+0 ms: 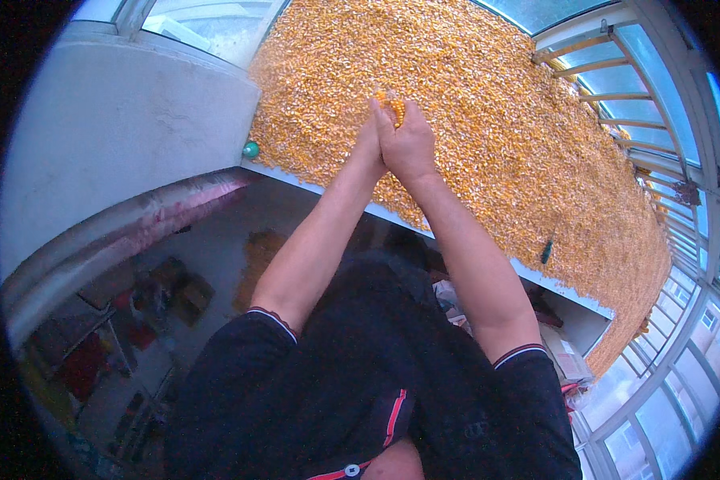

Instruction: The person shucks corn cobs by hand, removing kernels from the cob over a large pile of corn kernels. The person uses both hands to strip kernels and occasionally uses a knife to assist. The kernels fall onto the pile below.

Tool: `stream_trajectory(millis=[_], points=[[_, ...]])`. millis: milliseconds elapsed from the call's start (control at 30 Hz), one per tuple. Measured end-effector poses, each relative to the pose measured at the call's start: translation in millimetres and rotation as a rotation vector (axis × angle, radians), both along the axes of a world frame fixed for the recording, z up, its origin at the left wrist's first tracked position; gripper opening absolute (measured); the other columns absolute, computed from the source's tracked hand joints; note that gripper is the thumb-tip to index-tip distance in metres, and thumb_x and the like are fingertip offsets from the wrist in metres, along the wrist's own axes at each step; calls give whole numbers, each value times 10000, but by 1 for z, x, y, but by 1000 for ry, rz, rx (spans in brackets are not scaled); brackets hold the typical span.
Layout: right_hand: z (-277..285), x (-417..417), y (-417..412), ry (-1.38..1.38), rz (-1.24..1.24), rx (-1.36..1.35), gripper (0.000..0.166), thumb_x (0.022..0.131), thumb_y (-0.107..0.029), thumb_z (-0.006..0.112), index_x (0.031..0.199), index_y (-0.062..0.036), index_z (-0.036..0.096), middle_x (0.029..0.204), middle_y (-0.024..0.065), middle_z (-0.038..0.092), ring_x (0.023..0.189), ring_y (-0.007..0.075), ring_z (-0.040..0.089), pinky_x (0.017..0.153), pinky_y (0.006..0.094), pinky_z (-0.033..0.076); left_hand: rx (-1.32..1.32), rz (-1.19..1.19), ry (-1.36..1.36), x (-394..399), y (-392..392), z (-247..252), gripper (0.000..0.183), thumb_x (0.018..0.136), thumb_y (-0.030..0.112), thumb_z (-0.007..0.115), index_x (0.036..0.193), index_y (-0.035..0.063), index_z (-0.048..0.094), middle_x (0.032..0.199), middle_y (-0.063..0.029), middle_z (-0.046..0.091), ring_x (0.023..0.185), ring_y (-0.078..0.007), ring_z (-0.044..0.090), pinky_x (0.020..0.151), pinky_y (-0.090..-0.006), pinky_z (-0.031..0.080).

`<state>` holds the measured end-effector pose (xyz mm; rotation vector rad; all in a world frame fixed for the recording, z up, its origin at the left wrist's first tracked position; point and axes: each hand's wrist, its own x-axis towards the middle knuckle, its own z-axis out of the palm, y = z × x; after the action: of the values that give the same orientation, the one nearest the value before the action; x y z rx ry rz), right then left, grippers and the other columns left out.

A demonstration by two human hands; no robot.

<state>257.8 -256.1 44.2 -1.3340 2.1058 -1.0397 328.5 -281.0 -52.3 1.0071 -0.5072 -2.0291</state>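
My left hand (373,135) and my right hand (409,139) are pressed together over a wide layer of loose corn kernels (492,120). Between them they grip a corn cob (398,113) with yellow kernels on it; part of the cob shows at the fingertips and the rest is hidden by the hands. The kernels spread beneath and beyond both hands on a white-edged ledge (534,273). A slim tool with a dark green handle (546,252) lies on the kernels to the right of my right forearm.
A green ball-like object (251,149) rests at the ledge's left corner, against the pale wall (126,114). Window bars (630,96) run along the right side. Below the ledge are a package (567,360) on the right and cluttered dark items on the floor at left.
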Motion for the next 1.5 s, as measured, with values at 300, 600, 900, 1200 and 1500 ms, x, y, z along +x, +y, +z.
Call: stream_trajectory(millis=[300, 600, 900, 1200, 1500], points=[[2, -3, -4, 50, 25, 126, 541, 922, -511, 617, 889, 26, 560, 782, 294, 652, 772, 470, 666, 686, 535, 527, -11, -9, -85, 1, -7, 19, 423, 1060, 483, 371, 1124, 111, 561, 926, -25, 585, 823, -155, 568, 721, -324, 509], [-3, -16, -8, 80, 24, 96, 572, 922, -547, 602, 896, 22, 552, 742, 294, 649, 733, 466, 673, 643, 529, 538, -42, 29, -78, -13, -13, 31, 363, 1056, 480, 417, 1087, 144, 550, 883, 28, 517, 788, -99, 513, 689, -277, 469], [3, -34, -11, 131, 48, 79, 526, 915, -511, 624, 975, 4, 539, 761, 281, 656, 743, 466, 671, 650, 527, 536, -186, -4, -229, -19, -15, 38, 393, 1074, 457, 368, 1063, 107, 546, 899, 0, 545, 802, -111, 529, 716, -299, 485], [27, -34, 12, -147, -126, -36, 408, 928, -358, 633, 1105, 5, 573, 945, 271, 662, 897, 425, 661, 765, 475, 511, -76, 83, -84, -49, -10, 61, 439, 1062, 486, 365, 1040, 95, 565, 843, -27, 557, 754, -139, 557, 669, -335, 493], [29, -33, 46, 19, -104, -289, 415, 937, -315, 624, 1162, 34, 605, 1000, 251, 650, 931, 401, 645, 825, 457, 503, 129, -30, -108, -51, 27, 113, 544, 1017, 620, 360, 1019, 129, 593, 826, 1, 570, 712, -141, 559, 624, -329, 479]])
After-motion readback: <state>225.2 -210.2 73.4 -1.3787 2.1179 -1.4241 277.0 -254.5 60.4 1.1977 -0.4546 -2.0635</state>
